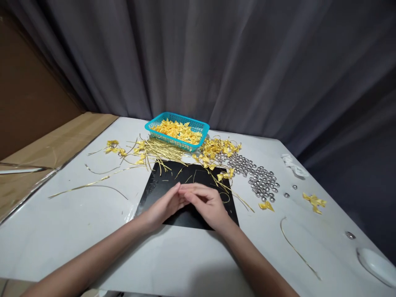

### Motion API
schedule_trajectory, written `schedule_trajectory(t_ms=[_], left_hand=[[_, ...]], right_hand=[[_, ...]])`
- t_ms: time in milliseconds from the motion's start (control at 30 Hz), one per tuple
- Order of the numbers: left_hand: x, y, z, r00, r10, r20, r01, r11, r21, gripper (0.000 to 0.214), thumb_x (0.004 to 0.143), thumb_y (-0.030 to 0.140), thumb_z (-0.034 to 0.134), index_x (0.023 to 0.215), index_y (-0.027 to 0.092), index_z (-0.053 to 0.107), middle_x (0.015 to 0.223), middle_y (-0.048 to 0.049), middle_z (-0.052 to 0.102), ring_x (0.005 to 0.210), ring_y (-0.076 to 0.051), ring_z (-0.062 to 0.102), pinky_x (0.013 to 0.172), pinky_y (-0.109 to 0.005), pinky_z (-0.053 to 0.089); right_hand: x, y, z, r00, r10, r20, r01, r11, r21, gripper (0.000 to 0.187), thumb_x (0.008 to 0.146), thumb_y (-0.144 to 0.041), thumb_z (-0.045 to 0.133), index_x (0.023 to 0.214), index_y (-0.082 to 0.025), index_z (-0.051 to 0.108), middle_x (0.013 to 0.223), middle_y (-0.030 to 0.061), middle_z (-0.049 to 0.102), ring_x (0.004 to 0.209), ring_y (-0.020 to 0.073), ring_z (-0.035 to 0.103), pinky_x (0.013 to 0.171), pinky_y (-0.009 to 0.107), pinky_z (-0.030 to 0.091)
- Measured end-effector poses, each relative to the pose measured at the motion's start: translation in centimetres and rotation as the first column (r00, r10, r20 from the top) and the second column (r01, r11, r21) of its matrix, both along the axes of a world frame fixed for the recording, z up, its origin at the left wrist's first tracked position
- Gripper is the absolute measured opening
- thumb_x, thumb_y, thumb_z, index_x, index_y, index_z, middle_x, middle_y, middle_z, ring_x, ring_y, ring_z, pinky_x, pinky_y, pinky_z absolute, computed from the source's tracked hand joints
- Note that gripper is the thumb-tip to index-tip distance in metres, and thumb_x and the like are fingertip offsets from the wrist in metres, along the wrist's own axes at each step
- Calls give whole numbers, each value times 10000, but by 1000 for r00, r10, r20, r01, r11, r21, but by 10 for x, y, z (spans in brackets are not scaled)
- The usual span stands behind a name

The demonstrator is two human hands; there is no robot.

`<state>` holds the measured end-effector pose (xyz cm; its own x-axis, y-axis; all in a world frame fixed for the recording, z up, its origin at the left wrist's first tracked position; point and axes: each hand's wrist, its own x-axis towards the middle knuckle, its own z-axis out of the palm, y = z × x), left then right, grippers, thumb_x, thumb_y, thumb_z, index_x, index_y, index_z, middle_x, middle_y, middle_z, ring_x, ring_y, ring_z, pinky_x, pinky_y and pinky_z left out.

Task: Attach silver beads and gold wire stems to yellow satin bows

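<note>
My left hand (163, 206) and my right hand (206, 204) meet over a black mat (161, 185) on the white table (185, 255). Their fingertips touch and the fingers lie close together. Nothing I can make out shows between them. Gold wire strips (159, 152) lie just beyond the mat. A pile of yellow ribbon bows (216, 148) sits to the right of the strips. Silver round beads (260, 177) spread out at the mat's right.
A teal basket (156, 123) of yellow bows stands at the table's far edge. Loose bows (314, 201), single beads, a curved gold wire (297, 249) and a white dish (375, 264) lie at the right. Cardboard (46, 148) lies at the left; a grey curtain hangs behind.
</note>
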<state>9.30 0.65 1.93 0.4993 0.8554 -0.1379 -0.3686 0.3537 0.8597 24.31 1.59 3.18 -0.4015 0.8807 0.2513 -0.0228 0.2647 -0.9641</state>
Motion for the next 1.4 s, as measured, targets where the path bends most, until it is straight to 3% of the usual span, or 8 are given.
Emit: schedule_trajectory(t_ms=[100, 200, 333, 633, 900, 1100, 1267, 1400], left_hand=[[7, 7, 2, 999, -25, -31, 25, 1000, -5, 470, 840, 604, 403, 955, 180, 569, 668, 19, 484, 556, -108, 415, 587, -258, 407], [-3, 8, 5, 958, -39, -285, 63, 995, 75, 384, 840, 541, 472, 926, 184, 585, 563, 74, 303, 459, -79, 204, 423, -209, 174], [-23, 5, 8, 847, 48, -529, 72, 977, 203, 333, 857, 475, 471, 796, 175, 601, 539, 73, 286, 478, -90, 200, 448, -241, 138], [-55, -2, 21, 721, 122, -682, 64, 968, 241, 321, 843, 455, 449, 751, 186, 599, 590, 49, 430, 527, -111, 319, 494, -240, 220], [-54, -5, 14, 742, 53, -668, 148, 959, 241, 330, 859, 454, 453, 791, 183, 629, 728, 7, 568, 694, -149, 474, 649, -250, 342], [-48, -3, 13, 774, 59, -630, 126, 962, 244, 305, 845, 442, 486, 760, 185, 625, 730, 6, 580, 709, -153, 489, 671, -254, 353], [-54, -2, 15, 718, 86, -690, 131, 958, 256, 350, 848, 473, 462, 764, 184, 640, 651, 20, 516, 624, -138, 421, 591, -242, 310], [-60, -1, 17, 701, 117, -704, 114, 956, 272, 348, 851, 473, 456, 765, 188, 637, 691, 9, 554, 652, -142, 447, 615, -246, 329]], right_hand=[[10, 12, -4, 994, -104, -27, 103, 994, -27, 225, 823, -385, 599, 824, -207, 737, 865, 49, 627, 741, 99, 581, 627, 215, 490], [18, 20, -9, 988, -137, -75, 122, 977, -173, 296, 799, -448, 611, 741, -176, 715, 859, 37, 605, 448, 13, 412, 389, 185, 346], [25, 26, -11, 980, -190, -66, 170, 959, -228, 268, 744, -432, 668, 812, -176, 708, 831, 23, 610, 353, -16, 318, 320, 186, 241], [30, 33, -4, 972, -225, 69, 232, 963, -134, 235, 684, -373, 712, 686, -147, 646, 699, 1, 549, 488, 36, 393, 427, 186, 307], [7, 13, -14, 968, 58, 245, -36, 995, -93, 402, 750, -323, 645, 1126, -197, 579, 1058, 56, 583, 479, 7, 317, 438, 176, 269], [-5, 2, -21, 915, 154, 373, -120, 986, -113, 223, 805, -355, 603, 843, -154, 691, 638, -19, 536, 493, 37, 293, 451, 189, 207], [2, 10, -20, 924, 141, 356, -131, 990, -52, 241, 835, -350, 572, 814, -145, 698, 737, 20, 631, 559, 59, 424, 507, 190, 311], [22, 25, -14, 819, 7, 573, -100, 986, 131, 200, 837, -317, 567, 780, -179, 700, 744, 14, 651, 572, 75, 501, 528, 189, 358]])
